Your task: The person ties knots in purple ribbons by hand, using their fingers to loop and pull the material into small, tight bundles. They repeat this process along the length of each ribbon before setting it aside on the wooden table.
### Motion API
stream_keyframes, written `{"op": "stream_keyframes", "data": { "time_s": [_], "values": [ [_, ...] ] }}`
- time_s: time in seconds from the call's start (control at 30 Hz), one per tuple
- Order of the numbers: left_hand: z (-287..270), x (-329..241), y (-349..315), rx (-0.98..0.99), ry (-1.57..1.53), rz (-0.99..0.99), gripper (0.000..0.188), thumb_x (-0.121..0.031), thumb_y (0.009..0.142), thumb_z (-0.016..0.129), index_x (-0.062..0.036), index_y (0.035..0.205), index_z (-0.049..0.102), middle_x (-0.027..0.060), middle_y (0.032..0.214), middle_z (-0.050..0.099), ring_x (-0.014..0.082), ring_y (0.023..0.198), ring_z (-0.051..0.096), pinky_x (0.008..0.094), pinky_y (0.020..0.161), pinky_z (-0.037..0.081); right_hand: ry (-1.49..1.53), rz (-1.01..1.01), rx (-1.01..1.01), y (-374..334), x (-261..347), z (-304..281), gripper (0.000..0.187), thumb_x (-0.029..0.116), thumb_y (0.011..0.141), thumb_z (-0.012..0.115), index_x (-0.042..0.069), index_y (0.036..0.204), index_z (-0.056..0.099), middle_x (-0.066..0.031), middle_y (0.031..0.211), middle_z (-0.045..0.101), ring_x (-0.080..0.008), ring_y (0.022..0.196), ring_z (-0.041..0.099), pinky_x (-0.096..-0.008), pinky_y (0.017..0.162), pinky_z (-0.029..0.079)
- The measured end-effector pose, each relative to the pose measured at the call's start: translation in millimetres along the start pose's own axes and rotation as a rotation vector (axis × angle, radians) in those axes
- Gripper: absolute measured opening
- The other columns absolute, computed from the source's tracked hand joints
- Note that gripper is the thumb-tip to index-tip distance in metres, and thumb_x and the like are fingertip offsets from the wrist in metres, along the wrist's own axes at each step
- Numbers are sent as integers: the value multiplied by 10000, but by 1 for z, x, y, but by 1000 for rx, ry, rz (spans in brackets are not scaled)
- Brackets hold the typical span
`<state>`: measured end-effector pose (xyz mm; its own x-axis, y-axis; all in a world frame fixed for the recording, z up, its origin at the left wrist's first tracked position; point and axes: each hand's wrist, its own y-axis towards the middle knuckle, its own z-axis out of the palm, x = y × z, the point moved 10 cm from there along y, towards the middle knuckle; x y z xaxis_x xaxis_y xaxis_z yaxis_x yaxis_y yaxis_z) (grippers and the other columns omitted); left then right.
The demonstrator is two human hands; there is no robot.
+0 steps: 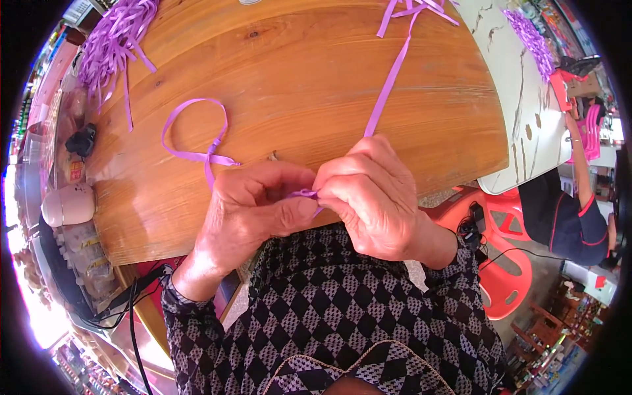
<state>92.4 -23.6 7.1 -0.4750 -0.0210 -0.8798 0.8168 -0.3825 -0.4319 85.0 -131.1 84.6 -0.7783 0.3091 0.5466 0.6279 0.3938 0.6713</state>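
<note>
My left hand [253, 207] and my right hand [375, 197] meet at the near edge of a wooden table [296, 79]. Both pinch the end of a long purple ribbon [388, 85] between their fingertips. The ribbon runs up and away across the table to a small bunch of purple strips at the far edge. A finished purple ribbon loop [197, 135] with crossed tails lies on the table just left of my left hand. How the ribbon is folded inside my fingers is hidden.
A heap of purple ribbon strips [115, 39] lies at the far left corner. A white marbled table [526, 99] with more purple strips stands to the right. A person in dark clothes [566, 217] sits there by red plastic chairs [507, 263]. Shelves of goods line the left.
</note>
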Motion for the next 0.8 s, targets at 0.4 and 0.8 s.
{"op": "stream_keyframes", "data": {
  "time_s": [0.4, 0.8],
  "values": [
    [1, 1, 2, -50, -19, 16, 170, -120, 820, 654, 17, 921, 655, -9, 692, 602, 34, 580, 501, 158, 497, 380, 28, -10, -48, -1, -3, -15, 179, 46, 677, 707, 17, 778, 562, -103, 852, 630, -248, 704, 552, -314, 596, 438],
    [1, -13, 4, -108, -12, 319, 125, -70, 795, 670, 33, 865, 663, 27, 767, 637, 62, 647, 547, 184, 587, 444, 80, 22, -77, -3, -6, -16, 180, 68, 699, 704, 3, 778, 556, -119, 841, 631, -245, 700, 560, -305, 588, 440]
  ]
}}
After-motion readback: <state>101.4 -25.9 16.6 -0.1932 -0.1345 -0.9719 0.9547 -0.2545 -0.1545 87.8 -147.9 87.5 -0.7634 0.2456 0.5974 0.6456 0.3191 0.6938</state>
